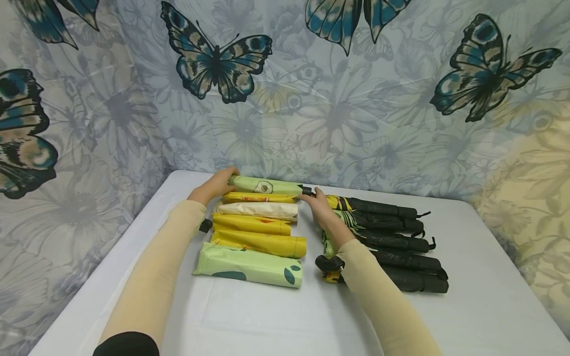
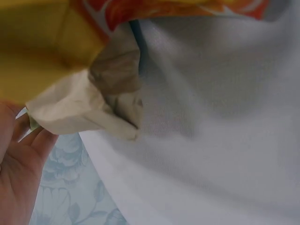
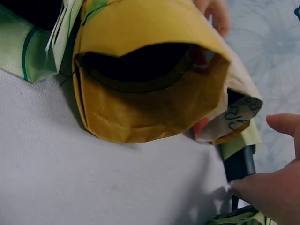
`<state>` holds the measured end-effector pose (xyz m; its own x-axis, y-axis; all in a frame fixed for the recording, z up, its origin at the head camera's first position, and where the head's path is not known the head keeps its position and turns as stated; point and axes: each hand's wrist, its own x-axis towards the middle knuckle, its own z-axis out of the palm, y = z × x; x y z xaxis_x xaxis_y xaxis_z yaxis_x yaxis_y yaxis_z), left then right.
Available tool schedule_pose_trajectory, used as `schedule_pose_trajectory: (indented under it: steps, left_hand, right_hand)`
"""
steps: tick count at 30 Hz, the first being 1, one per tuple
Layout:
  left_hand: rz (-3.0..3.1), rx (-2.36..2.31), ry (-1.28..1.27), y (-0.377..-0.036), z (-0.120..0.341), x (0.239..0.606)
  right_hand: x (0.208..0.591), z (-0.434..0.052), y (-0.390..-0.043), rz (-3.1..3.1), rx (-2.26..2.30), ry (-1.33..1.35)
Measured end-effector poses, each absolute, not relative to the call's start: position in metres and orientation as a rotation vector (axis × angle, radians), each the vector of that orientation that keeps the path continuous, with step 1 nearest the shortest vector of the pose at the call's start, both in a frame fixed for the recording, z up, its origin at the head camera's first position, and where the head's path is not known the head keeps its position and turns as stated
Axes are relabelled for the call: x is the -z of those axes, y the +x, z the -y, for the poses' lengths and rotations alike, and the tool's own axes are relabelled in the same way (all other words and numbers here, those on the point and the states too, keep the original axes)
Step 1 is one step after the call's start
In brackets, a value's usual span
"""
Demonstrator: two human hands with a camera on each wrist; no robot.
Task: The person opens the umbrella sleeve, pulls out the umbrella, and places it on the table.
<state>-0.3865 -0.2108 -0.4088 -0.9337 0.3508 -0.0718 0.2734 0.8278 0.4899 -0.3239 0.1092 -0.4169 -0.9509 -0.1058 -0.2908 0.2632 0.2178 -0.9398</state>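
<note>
At the back of the table lies a light green umbrella sleeve [image 1: 282, 186] with an avocado print, a black umbrella end [image 1: 307, 191] sticking out on its right. My left hand [image 1: 215, 185] grips the sleeve's left end. My right hand [image 1: 320, 207] is at the black end, thumb touching it and index finger held apart in the right wrist view. In front lie a cream sleeve [image 1: 256, 210], several yellow sleeves [image 1: 262, 243] and a wider green sleeve [image 1: 249, 264]. The nearest yellow sleeve [image 3: 150, 112] shows an open, dark mouth in the right wrist view.
Several folded black umbrellas [image 1: 396, 241] lie in a row on the right, partly behind my right forearm, some with wrist loops. The white table [image 1: 240, 321] meets a butterfly-print cloth [image 1: 285, 123] along its back edge.
</note>
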Motion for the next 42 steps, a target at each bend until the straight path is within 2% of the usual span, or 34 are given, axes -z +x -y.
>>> schedule_pose_trajectory:
  steps: [13,32,42]
  left_hand:
    - [-2.868,-0.66,0.553,-0.388,0.211,0.413]
    - [-2.88,-0.891,0.548,-0.387,0.221,0.421]
    - [-2.861,-0.97,0.565,-0.386,0.228,0.423]
  right_hand:
    - [0.423,-0.106,-0.324,-2.219,1.831,0.117]
    - [0.421,-0.101,-0.327,-2.22,1.973,0.27]
    - [0.416,-0.105,-0.324,-2.222,2.066,0.227]
